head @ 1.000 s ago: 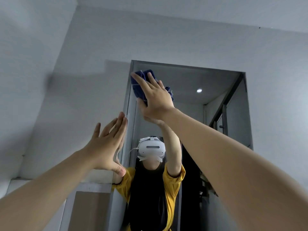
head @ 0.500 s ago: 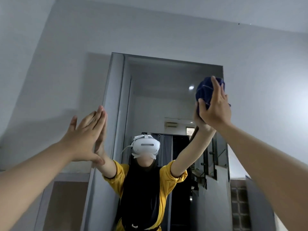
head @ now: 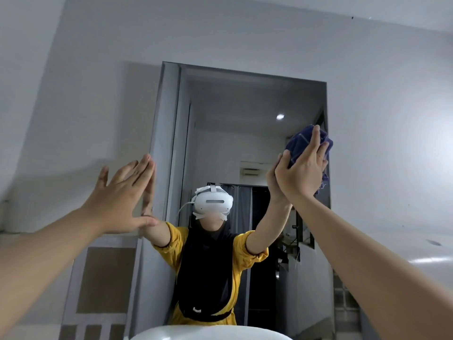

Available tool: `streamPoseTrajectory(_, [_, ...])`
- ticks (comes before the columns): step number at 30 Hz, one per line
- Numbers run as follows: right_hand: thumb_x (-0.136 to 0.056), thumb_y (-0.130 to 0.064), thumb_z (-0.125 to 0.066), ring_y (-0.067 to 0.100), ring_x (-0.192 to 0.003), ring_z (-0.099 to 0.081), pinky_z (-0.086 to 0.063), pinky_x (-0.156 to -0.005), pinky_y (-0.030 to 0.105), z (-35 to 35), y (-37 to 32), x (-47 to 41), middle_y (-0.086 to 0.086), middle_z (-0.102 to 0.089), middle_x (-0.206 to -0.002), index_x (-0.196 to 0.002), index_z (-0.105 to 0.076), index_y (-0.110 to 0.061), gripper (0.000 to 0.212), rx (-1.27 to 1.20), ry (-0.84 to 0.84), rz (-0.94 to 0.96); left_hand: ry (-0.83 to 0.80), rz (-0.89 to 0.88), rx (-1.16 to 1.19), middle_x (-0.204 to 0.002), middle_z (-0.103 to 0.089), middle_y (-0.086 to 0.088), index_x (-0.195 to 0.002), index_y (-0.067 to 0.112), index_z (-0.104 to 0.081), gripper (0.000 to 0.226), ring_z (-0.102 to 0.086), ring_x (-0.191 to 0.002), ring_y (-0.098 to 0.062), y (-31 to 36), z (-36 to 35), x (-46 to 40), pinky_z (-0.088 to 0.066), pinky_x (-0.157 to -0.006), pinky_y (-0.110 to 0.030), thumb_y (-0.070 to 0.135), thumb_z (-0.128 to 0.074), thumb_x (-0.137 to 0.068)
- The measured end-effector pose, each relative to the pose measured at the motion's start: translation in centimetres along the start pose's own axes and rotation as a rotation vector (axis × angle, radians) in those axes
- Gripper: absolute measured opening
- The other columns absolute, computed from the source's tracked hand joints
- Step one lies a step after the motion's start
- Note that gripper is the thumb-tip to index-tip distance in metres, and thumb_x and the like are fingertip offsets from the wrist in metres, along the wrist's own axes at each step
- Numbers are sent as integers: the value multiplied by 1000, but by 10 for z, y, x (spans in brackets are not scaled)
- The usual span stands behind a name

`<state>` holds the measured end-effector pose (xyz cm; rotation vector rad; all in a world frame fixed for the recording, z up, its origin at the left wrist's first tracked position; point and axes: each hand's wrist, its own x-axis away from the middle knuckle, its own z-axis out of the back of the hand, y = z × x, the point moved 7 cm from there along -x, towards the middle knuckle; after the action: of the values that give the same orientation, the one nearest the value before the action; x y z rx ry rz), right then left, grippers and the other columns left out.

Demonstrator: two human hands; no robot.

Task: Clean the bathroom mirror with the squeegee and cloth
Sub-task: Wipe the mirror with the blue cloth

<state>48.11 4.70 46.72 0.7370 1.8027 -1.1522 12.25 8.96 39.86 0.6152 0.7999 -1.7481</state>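
A tall rectangular mirror hangs on the white wall ahead. My right hand presses a bunched dark blue cloth against the glass near the mirror's right edge, in its upper half. My left hand is flat with fingers spread, its fingertips resting at the mirror's left edge. The glass reflects a person in a yellow top with a white headset and both raised arms. No squeegee is in view.
The rim of a white basin shows at the bottom centre below the mirror. A brown tiled panel sits on the wall lower left. The white wall surrounds the mirror on both sides.
My right hand has swept the cloth from the mirror's top left across to its right edge, then down a little. My left hand has stayed at the left edge.
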Motion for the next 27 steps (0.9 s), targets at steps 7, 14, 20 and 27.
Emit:
streamPoseTrajectory(7, [-90,-27,-50,33,-147,-14,-27,-113,55,-28,-60,39,13,-18,-159,-152,-10,-20,74,-69,-46,76,-7,-87,116,-144,43,15,-136,26,37,133,26,-138,-11,-1,-26,17,7,-111,-56,88,-48,-54])
streamPoseTrajectory(14, [-90,-23,-52,31,-148,-9,-18,-118,51,-66,-136,70,10,-23,-158,-152,-14,-16,73,-104,-89,163,15,-135,142,-143,46,14,-137,27,38,140,28,-137,-8,-7,-39,19,14,-109,-50,77,-64,-54])
streamPoseTrajectory(20, [-87,-21,-55,37,-145,-18,-21,-115,54,-106,-201,104,12,-33,-154,-151,-20,-15,73,-128,-206,372,56,-173,134,-147,41,9,-140,23,33,137,27,-140,-13,-11,-42,18,13,-111,-50,76,-63,-58])
streamPoseTrajectory(27, [-86,-19,-58,34,-145,-21,-21,-115,49,-122,-218,134,13,-36,-152,-149,-26,-15,71,-120,-416,684,121,-174,187,-153,27,6,-146,23,20,117,16,-142,-16,-9,-50,37,-1,-114,-58,71,-56,-71])
